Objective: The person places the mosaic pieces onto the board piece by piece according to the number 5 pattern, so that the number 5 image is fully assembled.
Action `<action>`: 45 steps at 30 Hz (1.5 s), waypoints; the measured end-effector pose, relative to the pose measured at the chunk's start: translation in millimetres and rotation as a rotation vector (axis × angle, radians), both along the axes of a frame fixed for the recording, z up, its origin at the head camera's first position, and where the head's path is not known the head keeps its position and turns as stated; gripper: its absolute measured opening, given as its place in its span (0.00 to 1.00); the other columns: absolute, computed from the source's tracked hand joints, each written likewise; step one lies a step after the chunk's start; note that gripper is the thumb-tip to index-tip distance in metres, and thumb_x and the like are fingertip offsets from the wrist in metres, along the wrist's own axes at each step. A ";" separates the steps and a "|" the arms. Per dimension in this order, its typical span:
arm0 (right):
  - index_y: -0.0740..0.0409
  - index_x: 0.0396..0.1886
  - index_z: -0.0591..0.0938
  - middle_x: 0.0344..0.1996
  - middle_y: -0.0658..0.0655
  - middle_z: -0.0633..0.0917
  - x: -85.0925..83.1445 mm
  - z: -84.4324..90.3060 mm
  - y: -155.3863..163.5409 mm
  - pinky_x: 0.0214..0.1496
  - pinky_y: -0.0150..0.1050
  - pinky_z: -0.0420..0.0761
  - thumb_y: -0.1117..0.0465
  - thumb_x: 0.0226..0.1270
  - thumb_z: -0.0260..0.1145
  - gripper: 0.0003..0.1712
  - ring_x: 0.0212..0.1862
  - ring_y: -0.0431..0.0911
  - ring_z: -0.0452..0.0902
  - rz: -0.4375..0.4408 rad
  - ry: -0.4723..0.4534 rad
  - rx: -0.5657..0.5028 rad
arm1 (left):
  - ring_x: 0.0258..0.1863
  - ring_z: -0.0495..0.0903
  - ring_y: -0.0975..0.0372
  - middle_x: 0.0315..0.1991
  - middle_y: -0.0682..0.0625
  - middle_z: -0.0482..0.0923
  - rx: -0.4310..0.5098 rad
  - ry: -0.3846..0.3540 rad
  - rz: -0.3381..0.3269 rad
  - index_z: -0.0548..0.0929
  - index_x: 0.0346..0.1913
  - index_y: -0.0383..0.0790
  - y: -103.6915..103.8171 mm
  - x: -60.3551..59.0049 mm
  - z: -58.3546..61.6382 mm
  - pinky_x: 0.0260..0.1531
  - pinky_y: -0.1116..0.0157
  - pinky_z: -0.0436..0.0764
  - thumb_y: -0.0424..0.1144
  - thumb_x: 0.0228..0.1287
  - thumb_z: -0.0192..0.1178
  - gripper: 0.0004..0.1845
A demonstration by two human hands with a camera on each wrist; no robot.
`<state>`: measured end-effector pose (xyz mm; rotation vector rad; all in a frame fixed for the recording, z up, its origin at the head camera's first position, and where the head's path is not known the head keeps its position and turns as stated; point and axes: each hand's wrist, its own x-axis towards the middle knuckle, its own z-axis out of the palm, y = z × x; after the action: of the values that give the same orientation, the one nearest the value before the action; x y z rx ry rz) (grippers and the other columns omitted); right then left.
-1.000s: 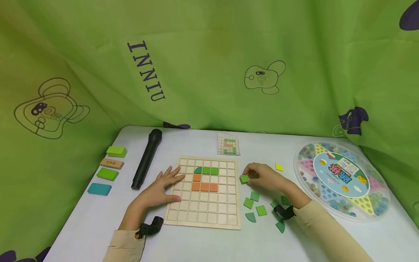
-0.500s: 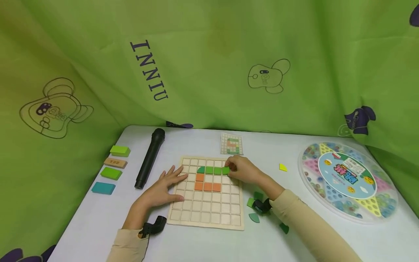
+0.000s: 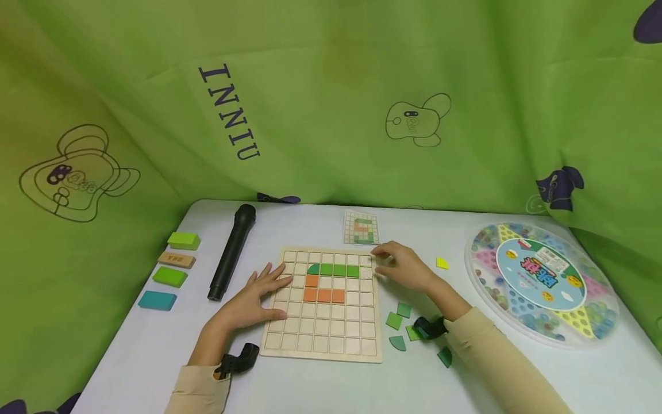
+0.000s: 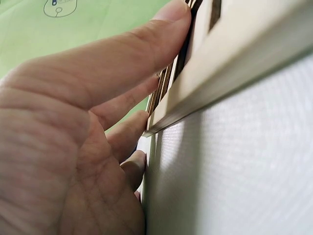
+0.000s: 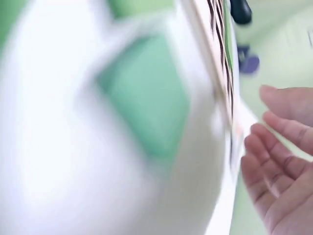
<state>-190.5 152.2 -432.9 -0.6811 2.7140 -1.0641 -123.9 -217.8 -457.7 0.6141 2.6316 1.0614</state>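
Observation:
My left hand (image 3: 253, 299) rests with spread fingers on the left edge of a wooden grid board (image 3: 333, 328). In the left wrist view its thumb (image 4: 171, 12) lies on the board's rim. Set in the board are a dark green quarter-round tile (image 3: 313, 268), three green square tiles (image 3: 339, 270) in a row beside it, and several orange tiles (image 3: 324, 295) below. Just off the board's upper right edge hovers my right hand (image 3: 405, 267), fingers loosely bent and holding nothing. Loose green tiles (image 3: 394, 320) lie under the right forearm, which partly hides them.
A small pattern card (image 3: 361, 227) lies behind the board. To the left are a black microphone (image 3: 231, 253) and several coloured wooden blocks (image 3: 169, 276). A round Chinese checkers case (image 3: 540, 276) and a yellow tile (image 3: 442, 263) are on the right.
My right hand carried a green square tile from the right onto the board, at the right end of the green row. It then let go and drew back rightward. My left hand stayed put.

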 end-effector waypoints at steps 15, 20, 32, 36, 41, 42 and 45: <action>0.73 0.49 0.78 0.41 0.71 0.80 11.1 -0.7 100.8 0.48 0.54 0.79 0.68 0.59 0.63 0.18 0.44 0.61 0.78 -0.355 -0.006 0.224 | 0.75 0.38 0.44 0.75 0.44 0.50 -0.011 -0.003 -0.020 0.68 0.68 0.44 -2.8 -3.3 7.7 0.71 0.42 0.34 0.50 0.48 0.72 0.43; 0.69 0.41 0.78 0.36 0.66 0.81 13.4 -2.5 99.2 0.45 0.50 0.78 0.67 0.57 0.66 0.13 0.41 0.57 0.78 -0.367 -0.047 0.223 | 0.75 0.38 0.45 0.75 0.44 0.50 -0.008 -0.008 -0.014 0.68 0.68 0.45 -1.9 -1.7 4.0 0.71 0.43 0.34 0.50 0.47 0.72 0.43; 0.64 0.38 0.78 0.33 0.59 0.82 36.4 17.4 49.1 0.38 0.36 0.79 0.66 0.61 0.66 0.08 0.38 0.51 0.81 -0.325 -0.046 -0.009 | 0.75 0.38 0.45 0.75 0.45 0.49 -0.008 -0.007 -0.001 0.68 0.69 0.45 -2.6 -2.5 3.0 0.71 0.43 0.34 0.50 0.48 0.72 0.43; 0.61 0.37 0.79 0.32 0.57 0.82 39.6 18.4 9.3 0.37 0.36 0.80 0.66 0.60 0.67 0.06 0.36 0.48 0.81 -0.237 -0.105 -0.071 | 0.75 0.38 0.45 0.75 0.45 0.50 0.000 0.004 -0.001 0.68 0.68 0.45 -2.5 -4.7 4.9 0.71 0.43 0.34 0.49 0.47 0.72 0.43; 0.58 0.35 0.80 0.29 0.53 0.80 45.0 9.9 -33.3 0.33 0.34 0.78 0.67 0.60 0.66 0.04 0.32 0.43 0.77 -0.109 -0.205 -0.094 | 0.75 0.38 0.45 0.75 0.44 0.50 0.003 0.004 -0.011 0.68 0.68 0.44 -1.4 -4.0 3.8 0.71 0.42 0.34 0.50 0.47 0.72 0.43; 0.58 0.35 0.80 0.28 0.52 0.80 46.7 7.9 -39.4 0.33 0.33 0.77 0.67 0.60 0.66 0.04 0.31 0.42 0.76 -0.089 -0.212 -0.087 | 0.75 0.38 0.45 0.75 0.44 0.50 0.004 0.002 -0.010 0.69 0.68 0.44 -1.1 -3.3 3.7 0.71 0.42 0.34 0.50 0.47 0.72 0.43; 0.57 0.33 0.80 0.25 0.49 0.79 52.3 2.1 -51.7 0.31 0.32 0.75 0.67 0.60 0.67 0.04 0.29 0.41 0.73 -0.065 -0.195 -0.063 | 0.75 0.38 0.45 0.75 0.44 0.50 0.006 -0.002 -0.008 0.69 0.68 0.44 -0.1 -1.6 2.7 0.71 0.42 0.34 0.50 0.47 0.72 0.43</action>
<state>-138.3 100.5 -430.8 -0.4728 2.5614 -1.1687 -125.5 -217.9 -455.0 0.6246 2.6230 1.0669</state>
